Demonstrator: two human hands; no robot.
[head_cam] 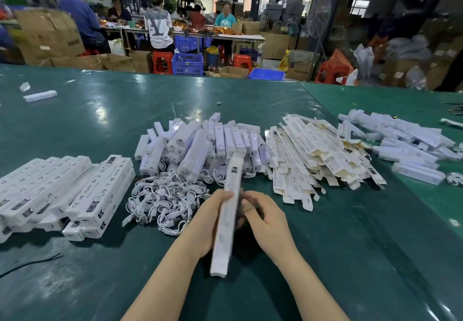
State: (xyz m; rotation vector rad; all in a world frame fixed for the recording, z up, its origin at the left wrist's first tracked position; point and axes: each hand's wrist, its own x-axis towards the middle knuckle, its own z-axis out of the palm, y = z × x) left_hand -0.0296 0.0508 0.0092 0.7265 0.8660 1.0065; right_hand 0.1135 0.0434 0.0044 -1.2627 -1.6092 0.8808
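The stacked white boxes (100,190) at near left carry "RoHS", "Made in China", CE and FC marks, the flat cartons (313,160) to the right read "SMART SENSOR LAMP", and the label on the held box (226,220) is too blurred to read.

Matt white card box (226,216); glossy green mat (100,120); smooth plastic lamps (198,143); rubbery-looking cables (162,203); flat sleeves (308,160) probably thin card
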